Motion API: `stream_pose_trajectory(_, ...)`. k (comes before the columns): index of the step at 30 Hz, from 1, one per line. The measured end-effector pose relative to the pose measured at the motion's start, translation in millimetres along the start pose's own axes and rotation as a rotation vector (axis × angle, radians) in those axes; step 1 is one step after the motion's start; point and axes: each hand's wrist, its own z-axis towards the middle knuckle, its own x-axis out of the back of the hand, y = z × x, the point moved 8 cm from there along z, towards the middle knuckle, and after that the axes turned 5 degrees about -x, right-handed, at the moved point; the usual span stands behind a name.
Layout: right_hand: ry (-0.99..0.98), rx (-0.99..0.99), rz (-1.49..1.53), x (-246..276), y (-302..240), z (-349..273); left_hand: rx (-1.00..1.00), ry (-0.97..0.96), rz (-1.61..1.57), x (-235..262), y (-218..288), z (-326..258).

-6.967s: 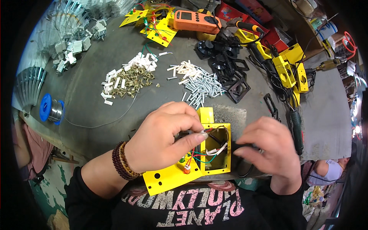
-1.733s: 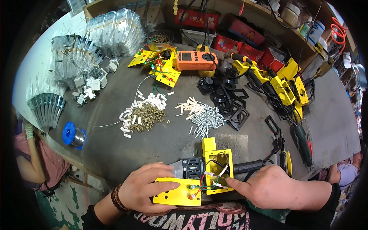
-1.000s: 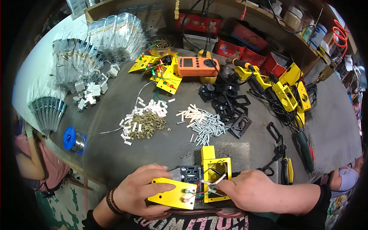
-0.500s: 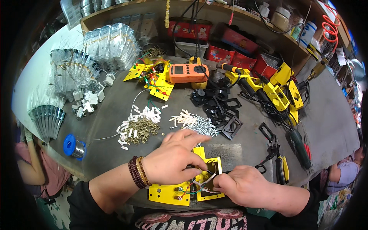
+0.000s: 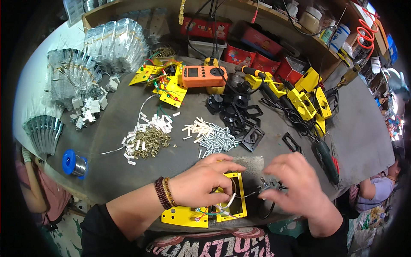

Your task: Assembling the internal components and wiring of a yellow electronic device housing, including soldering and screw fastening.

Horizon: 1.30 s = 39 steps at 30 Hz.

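Observation:
A yellow box-shaped housing (image 5: 242,201) lies at the near edge of the table, beside a yellow panel (image 5: 182,216) with two small indicator lamps. Thin red, green and white wires run between them. My left hand (image 5: 199,184) lies over the housing, its thumb and fingertip closed at a white-sleeved wire (image 5: 232,200); the exact grip is partly hidden. To the right, my right hand (image 5: 299,184) is raised and slightly blurred, thumb and fingers apart. A dark-and-grey piece (image 5: 269,186) on a black cable shows between them, too blurred to name.
Ahead lie piles of brass-coloured fittings (image 5: 152,143), white pieces (image 5: 160,124) and screws (image 5: 218,140). An orange meter (image 5: 204,76) stands behind them. Black brackets (image 5: 253,138), yellow housings (image 5: 304,105) and a green-handled tool (image 5: 326,162) lie right; a solder spool (image 5: 75,163) stands left.
My right hand has left the wires at the housing, moved right and spread its fingers. My left hand stays over the housing. The yellow-handled pliers are now hidden behind my right hand.

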Motion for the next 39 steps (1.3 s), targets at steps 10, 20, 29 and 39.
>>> stream_pose_trajectory(10, -0.424, -0.482, 0.380, -36.5, 39.4, -25.4, -0.006, 0.118, -0.055, 1.7, 3.1, 2.2)
stream_pose_trajectory(20, -0.331, -0.515, 0.679, -48.9, 36.3, -27.7, 0.013, 0.077, 0.035, -4.2, 3.8, 4.0)
stream_pose_trajectory(29, -0.306, -0.343, 0.778, -52.5, 22.2, -29.4, -0.026, 0.056, 0.035, -2.3, 5.7, 0.4)
stream_pose_trajectory(39, -0.580, -0.387, 0.623, -55.5, 27.9, -20.7, -0.067, 0.031, 0.006, -2.1, 2.3, -0.7)
